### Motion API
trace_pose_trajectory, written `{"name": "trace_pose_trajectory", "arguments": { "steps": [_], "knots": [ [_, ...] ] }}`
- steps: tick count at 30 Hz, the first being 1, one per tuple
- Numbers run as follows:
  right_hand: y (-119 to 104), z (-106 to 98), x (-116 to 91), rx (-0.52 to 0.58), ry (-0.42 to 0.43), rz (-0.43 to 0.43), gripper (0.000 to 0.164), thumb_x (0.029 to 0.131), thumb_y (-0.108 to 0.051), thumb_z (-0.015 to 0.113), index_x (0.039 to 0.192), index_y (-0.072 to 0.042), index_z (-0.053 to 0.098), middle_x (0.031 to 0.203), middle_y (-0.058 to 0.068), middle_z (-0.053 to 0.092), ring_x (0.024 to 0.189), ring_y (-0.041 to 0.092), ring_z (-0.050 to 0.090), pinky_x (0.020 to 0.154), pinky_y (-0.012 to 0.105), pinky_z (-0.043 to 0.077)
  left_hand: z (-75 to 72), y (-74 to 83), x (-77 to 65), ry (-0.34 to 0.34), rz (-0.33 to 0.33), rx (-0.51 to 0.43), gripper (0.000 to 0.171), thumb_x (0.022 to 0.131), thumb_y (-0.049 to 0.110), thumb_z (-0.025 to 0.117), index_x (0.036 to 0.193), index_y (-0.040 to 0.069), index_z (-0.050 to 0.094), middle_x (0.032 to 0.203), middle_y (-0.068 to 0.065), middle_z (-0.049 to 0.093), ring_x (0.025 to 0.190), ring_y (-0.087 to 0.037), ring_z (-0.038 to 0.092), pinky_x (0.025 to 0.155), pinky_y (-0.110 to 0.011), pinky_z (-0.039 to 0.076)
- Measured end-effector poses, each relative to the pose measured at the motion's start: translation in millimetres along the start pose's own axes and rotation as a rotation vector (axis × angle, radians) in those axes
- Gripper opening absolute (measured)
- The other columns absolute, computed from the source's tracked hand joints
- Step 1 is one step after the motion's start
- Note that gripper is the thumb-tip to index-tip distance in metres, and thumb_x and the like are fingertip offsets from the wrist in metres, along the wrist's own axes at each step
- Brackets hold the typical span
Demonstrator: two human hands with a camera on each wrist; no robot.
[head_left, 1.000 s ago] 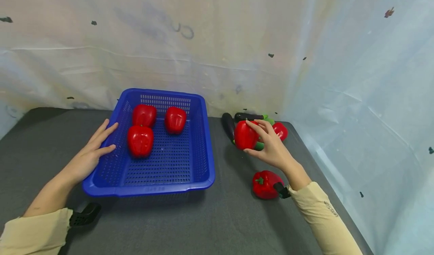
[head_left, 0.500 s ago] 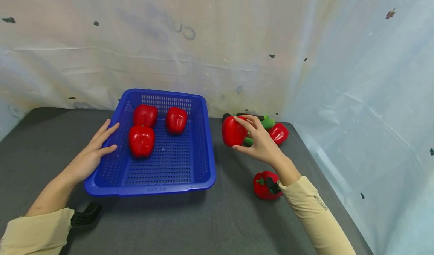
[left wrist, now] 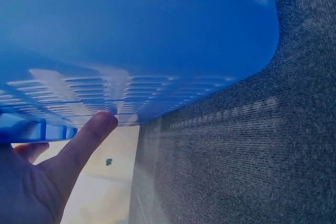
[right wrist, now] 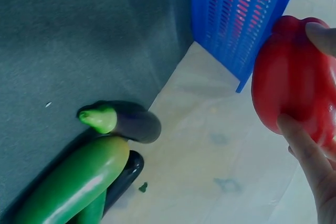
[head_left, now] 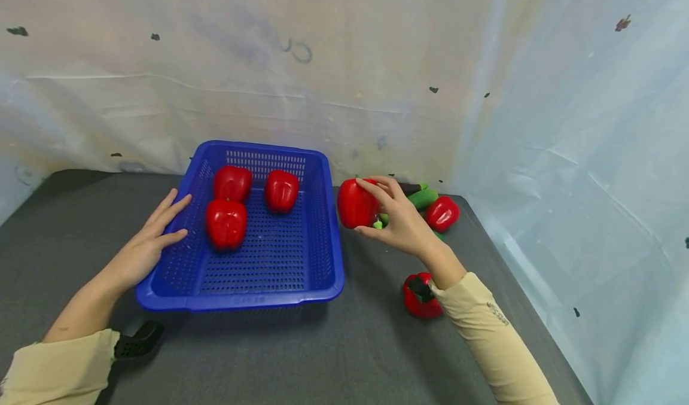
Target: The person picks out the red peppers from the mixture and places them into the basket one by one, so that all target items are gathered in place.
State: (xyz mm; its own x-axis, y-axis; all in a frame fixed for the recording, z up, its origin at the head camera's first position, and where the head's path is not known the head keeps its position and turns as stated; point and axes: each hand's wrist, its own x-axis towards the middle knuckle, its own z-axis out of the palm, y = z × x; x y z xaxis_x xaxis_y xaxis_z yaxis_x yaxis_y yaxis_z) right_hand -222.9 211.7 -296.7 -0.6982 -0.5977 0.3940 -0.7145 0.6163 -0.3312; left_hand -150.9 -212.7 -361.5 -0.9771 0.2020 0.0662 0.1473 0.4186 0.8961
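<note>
My right hand [head_left: 404, 225] holds a red bell pepper [head_left: 355, 204] between thumb and fingers, raised beside the right wall of a blue plastic basket [head_left: 242, 302]. The right wrist view shows the fingertips on the sides of the same pepper [right wrist: 294, 82], close to the perforated basket wall [right wrist: 231, 19]. My left hand [head_left: 142, 249] rests at the basket's left side with fingers straight and spread; one finger [left wrist: 94, 129] touches the slotted wall in the left wrist view. Inside the basket lie three red bell peppers, one [head_left: 226, 224] in front of another [head_left: 232, 183], the third [head_left: 281, 191] apart.
Behind my right hand lie a green cucumber-like vegetable [head_left: 423, 198], dark eggplants [right wrist: 134, 124] and a red bell pepper [head_left: 442, 213]. Another bell pepper [head_left: 417, 303] sits under my right wrist, partly hidden. Plastic sheeting [head_left: 344, 94] hangs behind the grey table [head_left: 258, 363].
My right hand has carried the bell pepper left, from over the vegetables toward the basket's right wall. The left hand stays at the basket's left side.
</note>
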Motion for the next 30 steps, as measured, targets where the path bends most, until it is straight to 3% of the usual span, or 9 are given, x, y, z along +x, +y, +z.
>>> {"name": "trace_pose_trajectory", "arguments": {
  "steps": [12, 20, 30],
  "knots": [
    [-14, 3, 19, 0.043, -0.002, -0.022, 0.079, 0.078, -0.026, 0.08, 0.145, -0.013, 0.041, 0.142, 0.013, 0.038, 0.118, 0.024, 0.053, 0.08, 0.037, 0.057, 0.7, 0.2, 0.7, 0.01, 0.007, 0.0, 0.058, 0.103, 0.015, 0.031, 0.154, 0.01, 0.004, 0.158, -0.011, -0.024, 0.139, -0.048, -0.025, 0.098, -0.077, -0.012],
    [-27, 6, 35, 0.05, -0.04, -0.018, 0.079, 0.078, -0.027, 0.08, 0.145, -0.015, 0.042, 0.14, 0.012, 0.039, 0.103, 0.021, 0.06, 0.083, 0.033, 0.056, 0.7, 1.4, 0.4, 0.008, 0.004, 0.008, 0.058, 0.103, 0.014, 0.031, 0.154, 0.009, 0.004, 0.158, -0.012, -0.024, 0.139, -0.048, -0.024, 0.099, -0.077, -0.011],
    [-36, 15, 53, 0.025, -0.138, -0.024, 0.077, 0.078, -0.031, 0.078, 0.145, -0.015, 0.043, 0.14, 0.012, 0.04, 0.107, 0.021, 0.058, 0.084, 0.033, 0.055, 0.7, 1.6, -0.6, 0.015, 0.016, 0.002, 0.058, 0.103, 0.015, 0.032, 0.154, 0.007, 0.005, 0.158, -0.014, -0.023, 0.139, -0.049, -0.023, 0.098, -0.078, -0.01]
  ]
}}
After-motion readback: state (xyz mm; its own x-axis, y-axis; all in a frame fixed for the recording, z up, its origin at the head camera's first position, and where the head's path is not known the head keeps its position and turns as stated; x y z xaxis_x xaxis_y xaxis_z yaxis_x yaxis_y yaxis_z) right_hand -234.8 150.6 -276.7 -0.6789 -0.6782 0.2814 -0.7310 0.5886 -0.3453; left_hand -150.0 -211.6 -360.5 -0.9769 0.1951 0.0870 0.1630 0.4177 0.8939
